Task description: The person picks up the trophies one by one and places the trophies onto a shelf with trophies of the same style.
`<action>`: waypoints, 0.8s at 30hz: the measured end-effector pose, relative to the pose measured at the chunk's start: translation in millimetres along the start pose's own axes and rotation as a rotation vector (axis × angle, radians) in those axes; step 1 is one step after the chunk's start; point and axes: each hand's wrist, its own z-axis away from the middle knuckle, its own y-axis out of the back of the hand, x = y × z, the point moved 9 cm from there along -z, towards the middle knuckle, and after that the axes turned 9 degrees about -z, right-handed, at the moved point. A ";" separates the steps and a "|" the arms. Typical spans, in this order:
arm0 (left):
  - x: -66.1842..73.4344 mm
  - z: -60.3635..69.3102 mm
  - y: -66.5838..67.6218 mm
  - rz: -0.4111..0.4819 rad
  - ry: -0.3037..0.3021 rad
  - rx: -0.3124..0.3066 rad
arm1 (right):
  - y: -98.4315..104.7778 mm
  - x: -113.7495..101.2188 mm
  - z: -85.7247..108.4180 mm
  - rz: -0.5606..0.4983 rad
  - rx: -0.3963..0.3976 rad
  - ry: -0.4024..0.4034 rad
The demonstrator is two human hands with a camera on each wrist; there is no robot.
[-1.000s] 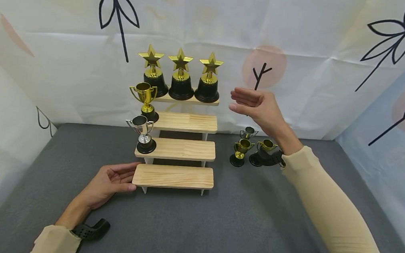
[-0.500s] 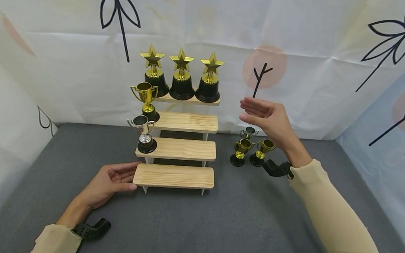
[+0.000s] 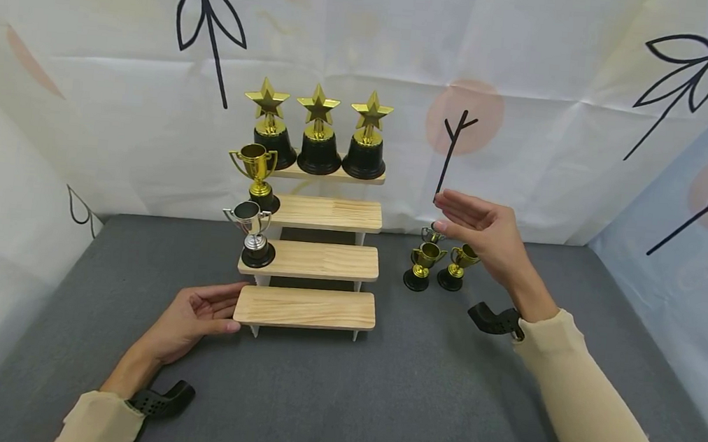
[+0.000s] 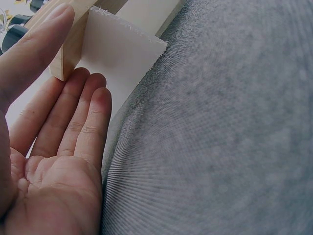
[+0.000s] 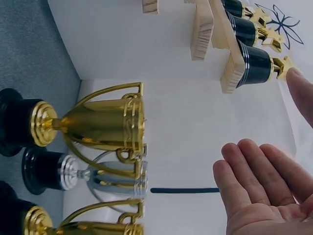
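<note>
My left hand (image 3: 190, 322) rests at the left end of the lowest board of a wooden step shelf (image 3: 305, 308). In the left wrist view its straight fingertips touch the board's edge (image 4: 71, 56). Empty, my right hand (image 3: 486, 232) hovers with extended fingers just above and behind a small group of trophies. The group has a gold cup (image 3: 427, 255), another gold cup (image 3: 461, 258) and a silver cup (image 5: 110, 177), partly hidden by the hand in the head view. On the shelf stand a gold cup (image 3: 257, 167), a silver cup (image 3: 252, 226) and star trophies (image 3: 318, 137).
Grey cloth (image 3: 376, 405) covers the table. A white printed curtain (image 3: 370, 40) hangs close behind the shelf, and a blue curtain (image 3: 703, 279) borders the right side. A black cord (image 3: 79, 214) hangs at the left corner.
My right hand has moved right and down, from beside the top shelf towards the group of cups. The left hand has stayed in place at the lowest board.
</note>
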 end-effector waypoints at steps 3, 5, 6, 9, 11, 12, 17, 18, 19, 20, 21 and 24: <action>-0.2 0.1 0.4 -0.008 0.005 0.005 | 3.6 3.1 6.9 -0.014 0.011 -0.003; -0.3 0.1 0.5 -0.010 0.007 0.006 | 6.0 4.8 11.4 -0.022 0.017 0.002; -0.5 0.2 0.6 -0.011 0.009 0.007 | 7.1 5.8 13.4 -0.028 0.017 0.005; -0.7 0.2 0.7 -0.011 0.009 0.008 | 10.4 8.3 20.2 -0.034 0.020 0.023; -0.8 0.2 0.8 -0.011 0.007 0.008 | 12.3 9.6 24.7 -0.049 0.020 0.038; -0.9 0.2 0.7 -0.011 0.006 0.007 | 13.4 10.5 27.2 -0.055 0.021 0.044; -0.4 0.2 0.2 -0.004 -0.004 0.002 | 19.4 12.3 40.0 -0.064 0.044 0.064; -0.3 0.2 0.2 -0.003 -0.005 0.001 | 21.0 12.6 42.5 -0.060 0.054 0.063; -0.2 0.3 0.3 -0.003 -0.005 0.002 | 22.5 12.5 44.9 -0.058 0.064 0.062; -0.2 0.2 0.3 -0.003 -0.003 0.002 | 24.0 12.6 47.0 -0.056 0.073 0.062; -0.2 0.2 0.4 -0.004 -0.002 0.003 | 25.2 12.7 49.0 -0.058 0.079 0.061; -0.5 0.3 0.9 -0.008 0.003 0.008 | 28.2 12.5 54.0 -0.065 0.091 0.071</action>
